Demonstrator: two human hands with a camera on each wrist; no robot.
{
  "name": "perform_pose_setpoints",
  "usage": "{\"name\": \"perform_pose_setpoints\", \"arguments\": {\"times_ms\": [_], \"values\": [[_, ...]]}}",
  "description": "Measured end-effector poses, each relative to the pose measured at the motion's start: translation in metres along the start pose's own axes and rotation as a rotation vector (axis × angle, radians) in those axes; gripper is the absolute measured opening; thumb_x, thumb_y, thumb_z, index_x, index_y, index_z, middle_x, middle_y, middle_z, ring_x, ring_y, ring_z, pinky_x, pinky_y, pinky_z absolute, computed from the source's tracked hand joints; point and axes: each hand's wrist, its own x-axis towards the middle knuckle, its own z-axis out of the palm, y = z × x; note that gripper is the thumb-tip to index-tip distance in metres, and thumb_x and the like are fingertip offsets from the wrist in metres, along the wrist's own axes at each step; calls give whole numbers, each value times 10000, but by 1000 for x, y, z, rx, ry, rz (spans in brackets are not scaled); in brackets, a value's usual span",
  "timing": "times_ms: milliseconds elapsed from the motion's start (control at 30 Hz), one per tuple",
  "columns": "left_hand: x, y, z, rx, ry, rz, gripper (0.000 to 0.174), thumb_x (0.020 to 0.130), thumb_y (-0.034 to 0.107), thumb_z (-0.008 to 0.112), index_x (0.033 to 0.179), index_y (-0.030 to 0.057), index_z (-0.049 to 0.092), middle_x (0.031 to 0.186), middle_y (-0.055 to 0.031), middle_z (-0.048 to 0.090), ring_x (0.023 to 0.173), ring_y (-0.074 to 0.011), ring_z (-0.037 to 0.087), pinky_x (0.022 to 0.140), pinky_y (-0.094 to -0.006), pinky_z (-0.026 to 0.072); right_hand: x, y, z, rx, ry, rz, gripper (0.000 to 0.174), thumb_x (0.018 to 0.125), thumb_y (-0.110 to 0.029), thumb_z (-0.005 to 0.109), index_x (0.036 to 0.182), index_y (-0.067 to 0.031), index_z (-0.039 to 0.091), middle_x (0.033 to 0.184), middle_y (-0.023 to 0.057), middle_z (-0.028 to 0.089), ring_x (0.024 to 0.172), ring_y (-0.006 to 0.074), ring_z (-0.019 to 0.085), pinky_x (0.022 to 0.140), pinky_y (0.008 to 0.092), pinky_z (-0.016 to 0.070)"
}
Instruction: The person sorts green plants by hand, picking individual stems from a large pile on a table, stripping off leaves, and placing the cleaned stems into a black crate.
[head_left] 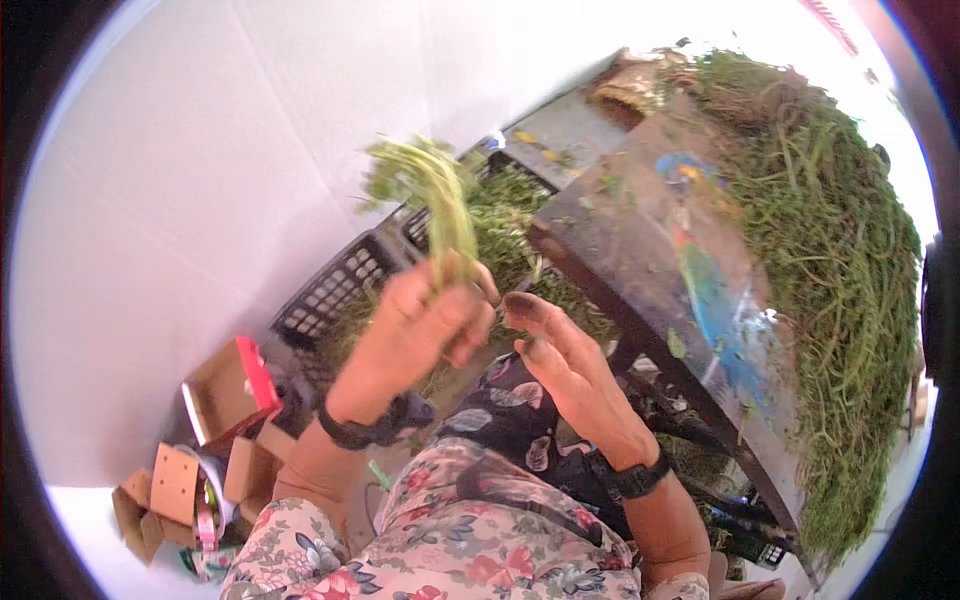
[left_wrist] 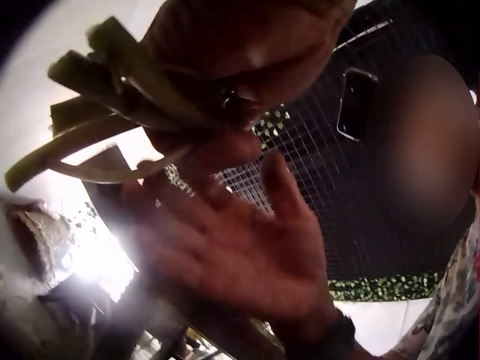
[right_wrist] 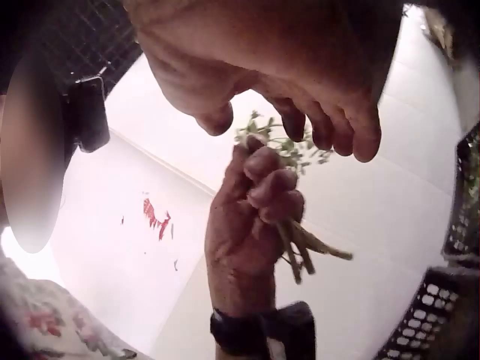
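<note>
Above the black crate (head_left: 335,290), left of the scene's middle, the left hand (head_left: 415,335) held a bunch of green stems (head_left: 430,195) upright. Its fingers (right_wrist: 274,184) were curled tight round the lower stalks, and the leafy tops fanned out toward the white wall (head_left: 200,150). Just to its right the right hand (head_left: 565,365) hung open, its fingers (head_left: 525,310) loose and holding nothing. The tips were close to the bunch, though I could not tell whether they touched it.

The grip sat low on the stalks. In the right wrist view several cut ends stuck out under the fist at uneven lengths, so any slackening would probably let the shorter ones slide free. The fist hung over the crate's near rim rather than its middle, so loose stalks might well have landed on the floral lap or the floor instead. The tops were blurred in the head view, and a hard shake could have shed leaves. The right fingertips looked dark and soiled, which might have made a pinch less sure.

To the right, the worktop (head_left: 640,215) ran its dark edge close past the right hand, so a swing that way would likely have knocked it. A heap of greens (head_left: 840,260) lay along the worktop's far right side and spilled over that edge. Leftward and toward the wall there was open air above the crate. Cardboard boxes (head_left: 225,390) sat low at the near left, well apart from both hands.
</note>
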Motion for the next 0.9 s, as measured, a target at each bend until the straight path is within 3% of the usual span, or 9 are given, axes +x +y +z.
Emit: {"name": "perform_pose_setpoints", "arguments": {"times_ms": [67, 100, 167, 267, 500, 633, 667, 767, 900], "values": [[7, -17, 22, 56, -164, -58, 192, 893, 204, 440, 960, 34, 500, 654, 7, 507, 490, -59, 459, 431, -200, 376, -12, -24, -6, 116, 85, -17, 311, 869, -170, 500, 1114, 22, 489, 906, 98, 584, 786, 133, 567, 738, 265, 452], [24, 2, 28, 190, -272, 64, 240, 910, 232, 434, 1027, 29, 487, 665, 5, 512, 501, -56, 462, 433, -202, 385, -3, -34, -15, 217, 129, -96, 281, 869, -154, 498, 1085, 26, 501, 895, 86, 586, 789, 121, 565, 730, 256, 451], [25, -5, 66, 63, -367, 96, 306, 918, 263, 446, 1117, 31, 459, 677, 10, 514, 489, -52, 448, 436, -194, 383, -21, -48, -38, 253, 194, 81, 225, 870, -122, 493, 1028, 34, 526, 874, 63, 589, 796, 98, 561, 712, 239, 450], [31, 6, 100, -20, -411, -21, 358, 917, 278, 465, 1178, 36, 431, 673, 22, 486, 500, -45, 418, 440, -180, 343, -40, -38, -68, 368, 320, -26, 194, 858, -88, 513, 1015, 20, 546, 908, 56, 607, 857, 103, 573, 731, 236, 460], [45, 2, 152, -259, -429, 8, 274, 905, 290, 497, 1062, 66, 477, 610, 34, 391, 473, -28, 289, 412, -177, 193, -79, -28, -111, 810, 475, -354, 225, 840, -97, 533, 1055, -32, 536, 976, 86, 610, 889, 174, 584, 713, 294, 500], [52, -2, 169, -158, -418, -18, 226, 902, 291, 502, 991, 85, 481, 604, 43, 382, 456, -22, 264, 400, -184, 192, -111, -26, -150, 699, 559, -331, 248, 833, -122, 552, 1065, -36, 536, 989, 84, 605, 896, 172, 577, 702, 290, 498], [53, -2, 174, -168, -391, -33, 218, 901, 288, 504, 982, 87, 482, 595, 44, 378, 451, -23, 266, 393, -184, 192, -117, -31, -155, 728, 623, -332, 223, 839, -107, 555, 1049, -36, 528, 947, 71, 606, 747, 122, 579, 581, 229, 457], [60, -3, 187, -232, -321, -90, 193, 900, 277, 507, 956, 94, 488, 569, 49, 364, 435, -25, 271, 374, -183, 192, -143, -16, -189, 889, 619, -446, 199, 838, -100, 561, 1025, -47, 516, 846, 39, 589, 640, 84, 518, 500, 196, 389], [69, -13, 194, -315, -289, -148, 157, 901, 256, 507, 936, 103, 504, 550, 57, 341, 419, -23, 269, 353, -179, 185, -179, -22, -219, 648, 929, -404, 173, 841, -86, 559, 1003, -54, 507, 789, 19, 563, 597, 69, 463, 490, 200, 362]]}}
